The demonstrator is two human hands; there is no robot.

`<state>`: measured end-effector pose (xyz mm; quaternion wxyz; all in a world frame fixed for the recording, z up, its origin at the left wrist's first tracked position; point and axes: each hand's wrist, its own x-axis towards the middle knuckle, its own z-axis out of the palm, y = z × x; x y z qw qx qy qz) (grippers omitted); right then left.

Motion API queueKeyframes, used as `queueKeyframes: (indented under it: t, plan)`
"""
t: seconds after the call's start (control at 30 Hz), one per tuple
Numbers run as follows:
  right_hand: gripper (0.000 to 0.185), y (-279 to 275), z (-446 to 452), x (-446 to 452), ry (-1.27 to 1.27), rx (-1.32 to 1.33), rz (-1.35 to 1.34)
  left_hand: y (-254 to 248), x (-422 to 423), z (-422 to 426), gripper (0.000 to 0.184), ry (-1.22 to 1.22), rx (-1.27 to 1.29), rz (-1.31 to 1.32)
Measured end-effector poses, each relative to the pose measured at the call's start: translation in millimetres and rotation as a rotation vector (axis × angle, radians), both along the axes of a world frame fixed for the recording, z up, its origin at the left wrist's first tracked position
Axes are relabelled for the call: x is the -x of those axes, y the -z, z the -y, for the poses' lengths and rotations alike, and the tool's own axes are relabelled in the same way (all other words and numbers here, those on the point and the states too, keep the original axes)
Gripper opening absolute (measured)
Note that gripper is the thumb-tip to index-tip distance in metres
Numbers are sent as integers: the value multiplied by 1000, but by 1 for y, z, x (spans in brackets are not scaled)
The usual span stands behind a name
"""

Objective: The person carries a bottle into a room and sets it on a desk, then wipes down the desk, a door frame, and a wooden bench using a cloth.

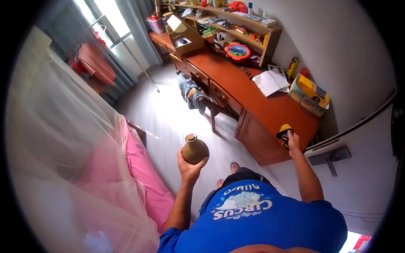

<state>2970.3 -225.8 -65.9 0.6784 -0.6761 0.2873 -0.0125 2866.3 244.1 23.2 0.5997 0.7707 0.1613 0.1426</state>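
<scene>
"What's the biggest thing around you?"

"Probably the bed netting [71, 168], pale and sheer, hanging across the floor to the left of my red-brown wooden desk [228, 80]. The pink-covered bed [143, 177] shows beside and through it."

"And at the desk itself?"

"A wooden shelf unit [274, 33] stands along its wall side, crowded with small items. A dark wooden chair [213, 120] is at its front, with denim clothing [187, 90] draped over it. Toward the desk's far end there's an open cardboard box [192, 44]. On its near half, by the wall, sits a yellow-topped carton [308, 95], with white papers [270, 82] lying just beside it."

"What have you got in your hands?"

"My left hand [190, 168] is curled around the lower body of a brownish-green bottle [195, 152]. I'm holding it upright, narrow neck and brown stopper [191, 137] uppermost, in front of the desk and apart from it."

"And the right?"

"My right hand [293, 143] is closed around a small yellow-and-black object [285, 129] at the desk's near end. I can't tell whether it touches the desktop, or exactly what it is."
</scene>
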Motion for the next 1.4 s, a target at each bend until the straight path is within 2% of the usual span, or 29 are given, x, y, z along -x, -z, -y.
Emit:
queueKeyframes:
  t: [0.1, 0.2, 0.3, 0.4, 0.5, 0.53, 0.57, 0.7, 0.8, 0.93, 1.0, 1.1, 1.17, 1.2, 1.27, 1.4]
  plan:
    - [35, 22, 8, -12, 73, -8, -31, -7, -57, -6, 88, 29, -93, -43]
    - [34, 40, 8, -42, 148, 2, -56, 5, -121, -9, 88, 64, -72, -14]
    - [35, 49, 3, -83, 158, 88, -25, 5, -188, -6, 88, 103, -3, -24]
    - [39, 54, -7, -115, 158, 232, -101, -9, -258, -6, 88, 134, -114, -13]
    - [43, 91, -3, -143, 159, 287, -82, -20, -328, -7, 88, 157, -172, 45]
    - [36, 91, -2, -149, 96, 353, -122, -18, -352, -9, 87, 171, -149, 70]
    - [38, 73, -11, -153, 68, 514, -174, -14, -378, -10, 86, 185, -122, 94]
    - [41, 69, -11, -163, 114, 381, -216, -18, -474, -8, 85, 185, -61, 114]
    - [44, 47, -28, -160, 160, 422, -247, -26, -545, -4, 88, 165, -153, 144]
    - [52, 70, -24, -156, 300, 339, -327, -4, -661, -2, 93, 98, -270, 256]
    - [46, 96, -21, -150, 304, 471, -320, -1, -714, 3, 94, 68, -292, 236]
    - [44, 59, -42, -165, 293, 533, -396, -18, -777, 17, 100, 61, -219, 190]
    - [48, 56, -46, -172, 260, 630, -426, -27, -814, 24, 102, 40, -258, 197]
    - [47, 57, -49, -177, 306, 543, -451, -26, -835, 28, 102, 12, -250, 175]
    - [46, 80, -43, -170, 323, 582, -449, -25, -875, 38, 102, -45, -245, 133]
    - [42, 62, -59, -180, 325, 694, -504, -21, -935, 54, 99, -62, -278, 128]
